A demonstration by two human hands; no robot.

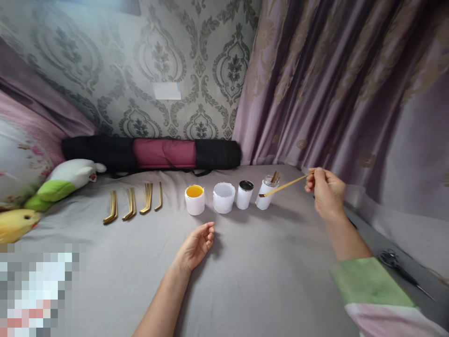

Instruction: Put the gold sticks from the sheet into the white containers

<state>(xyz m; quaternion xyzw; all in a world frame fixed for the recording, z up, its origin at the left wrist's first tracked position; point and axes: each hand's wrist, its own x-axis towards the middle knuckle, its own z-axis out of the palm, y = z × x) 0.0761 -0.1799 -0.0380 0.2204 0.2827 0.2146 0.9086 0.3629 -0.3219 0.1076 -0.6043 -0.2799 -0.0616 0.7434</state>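
My right hand (325,188) is raised at the right and pinches the end of a long thin golden tool (286,186), whose bent tip points left in front of a white jar (265,192) that holds more such sticks. My left hand (197,245) rests on the grey sheet (245,281), fingers loosely curled, holding nothing. In a row ahead of it stand a white cup with a yellow inside (194,199), an empty white cup (223,197) and a white jar with a black lid (244,194). Several golden bent tools (131,205) lie in groups at the left.
A black and maroon rolled bag (150,153) lies against the patterned wall. A white and green plush toy (63,182) and a yellow one (14,224) sit at the left. Purple curtains (351,84) hang at the right. Scissors (396,264) lie on the right ledge.
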